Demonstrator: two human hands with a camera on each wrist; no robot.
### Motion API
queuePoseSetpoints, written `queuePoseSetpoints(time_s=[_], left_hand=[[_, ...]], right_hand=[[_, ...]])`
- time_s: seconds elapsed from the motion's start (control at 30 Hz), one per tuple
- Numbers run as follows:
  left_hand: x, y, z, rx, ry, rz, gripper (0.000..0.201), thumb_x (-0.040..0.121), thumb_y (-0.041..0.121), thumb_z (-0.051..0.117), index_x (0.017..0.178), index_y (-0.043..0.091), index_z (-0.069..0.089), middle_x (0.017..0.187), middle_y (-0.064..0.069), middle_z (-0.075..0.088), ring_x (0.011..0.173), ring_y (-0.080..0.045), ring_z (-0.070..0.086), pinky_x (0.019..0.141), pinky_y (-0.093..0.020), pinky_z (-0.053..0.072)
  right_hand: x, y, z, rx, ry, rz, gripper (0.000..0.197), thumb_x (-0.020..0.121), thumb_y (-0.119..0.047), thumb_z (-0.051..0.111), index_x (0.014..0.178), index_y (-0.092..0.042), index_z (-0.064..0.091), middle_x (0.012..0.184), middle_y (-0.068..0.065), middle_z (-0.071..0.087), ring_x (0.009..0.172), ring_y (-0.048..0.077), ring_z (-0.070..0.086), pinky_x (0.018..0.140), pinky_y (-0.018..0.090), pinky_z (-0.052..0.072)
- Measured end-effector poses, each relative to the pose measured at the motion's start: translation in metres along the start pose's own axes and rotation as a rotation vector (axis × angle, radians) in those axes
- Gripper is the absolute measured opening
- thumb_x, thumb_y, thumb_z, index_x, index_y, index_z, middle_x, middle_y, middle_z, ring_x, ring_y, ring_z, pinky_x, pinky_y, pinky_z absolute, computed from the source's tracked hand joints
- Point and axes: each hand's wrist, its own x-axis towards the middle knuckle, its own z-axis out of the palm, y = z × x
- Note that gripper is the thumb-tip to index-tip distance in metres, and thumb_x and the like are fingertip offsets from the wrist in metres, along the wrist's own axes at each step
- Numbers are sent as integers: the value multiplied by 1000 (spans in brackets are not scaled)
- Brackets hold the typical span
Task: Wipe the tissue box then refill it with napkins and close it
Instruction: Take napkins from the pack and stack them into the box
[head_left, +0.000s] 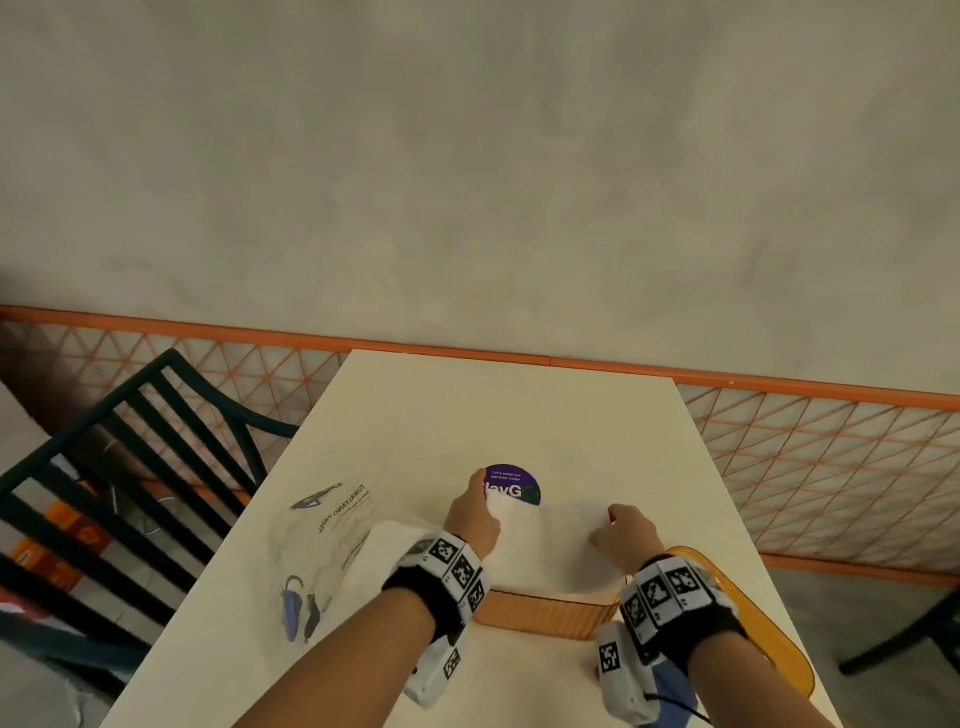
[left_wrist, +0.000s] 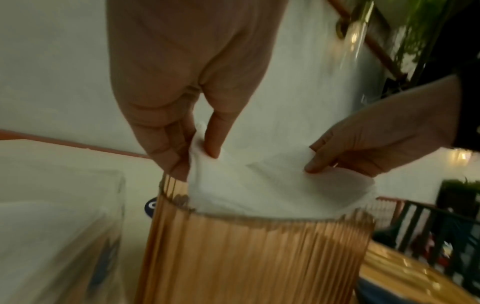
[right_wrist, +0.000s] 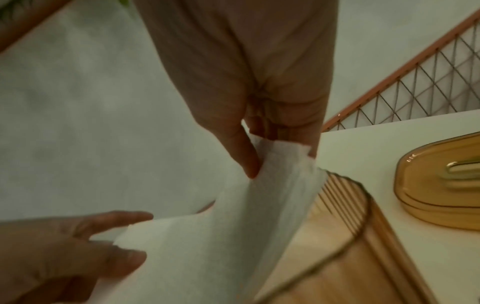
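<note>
An amber ribbed tissue box (head_left: 545, 613) (left_wrist: 249, 257) (right_wrist: 345, 257) stands open on the white table (head_left: 467, 415), close to me. A stack of white napkins (head_left: 550, 545) (left_wrist: 254, 185) (right_wrist: 233, 226) sticks up out of it. My left hand (head_left: 475, 512) (left_wrist: 192, 148) pinches the napkins' left top corner between thumb and fingers. My right hand (head_left: 621, 530) (right_wrist: 265, 156) pinches the right top corner. The amber lid (head_left: 753, 618) (right_wrist: 441, 189) lies on the table to the right of the box.
A clear plastic napkin pack (head_left: 327, 551) (left_wrist: 57, 226) lies left of the box. A round purple sticker (head_left: 514, 483) is on the table behind the napkins. A dark slatted chair (head_left: 130, 467) stands at the left; an orange mesh rail (head_left: 805, 457) runs behind.
</note>
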Motion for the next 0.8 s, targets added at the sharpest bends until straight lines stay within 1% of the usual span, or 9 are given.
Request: queuePoseSetpoints(time_s=[0.1,0.23,0.3,0.4,0.5,0.57,0.67,0.73,0.8], left_hand=[[8,-6,11,181,-35,-7,72,89,-1,43,150,19,11,122,-15,60,109,-29,59,93,-36,50],[12,-2,14,383,-103,7,77,92,0,41,151,20,-4,121,-16,59,94,-24,57,87,-32,49],[8,2,16,424,-101,37,75,93,-1,39,151,20,-4,124,-15,56,101,-25,57,89,-33,48],[0,4,24,578,1,195,65,91,-6,38,149,14,16,141,-13,39,124,-30,44,94,-37,47],[-6,3,37,658,-19,308,41,90,-7,40,127,7,49,133,-12,46,121,-29,45,96,-36,45],[-5,2,43,620,-133,230,31,93,-2,43,120,5,56,132,-12,49,120,-28,49,94,-31,43],[2,-3,45,612,-312,90,39,90,10,58,129,9,52,147,-12,32,128,-29,46,102,-33,43],[5,-8,47,600,-329,34,45,87,19,64,130,12,52,149,-9,25,128,-29,46,105,-35,43],[5,-9,49,612,-330,2,48,87,23,63,132,13,50,148,-9,24,126,-28,47,104,-35,43]], right_hand=[[7,5,16,-119,-41,21,30,93,-13,46,119,-1,54,127,16,57,119,31,53,99,33,45],[8,3,24,-230,-81,45,31,94,-11,43,121,0,52,128,14,57,121,27,53,96,27,44],[8,1,23,-273,-83,29,32,95,-9,40,123,0,52,130,14,56,122,26,53,96,25,44],[9,-3,25,-350,-36,-25,32,94,-5,39,125,-1,48,130,14,54,120,26,54,95,27,45],[2,-8,28,-443,90,-167,33,92,-2,42,125,-7,43,125,12,49,113,26,55,88,30,48],[2,-10,33,-504,83,-254,35,92,-2,44,125,-11,47,126,11,46,115,27,52,92,32,47],[12,-5,44,-555,-99,-249,37,93,-9,49,130,-14,50,132,12,46,121,28,51,100,34,46],[16,0,51,-558,-204,-221,40,92,-12,52,132,-15,50,134,11,45,121,28,52,102,33,45],[18,4,55,-547,-218,-215,42,90,-13,56,132,-18,50,132,9,46,118,27,54,101,32,45]])
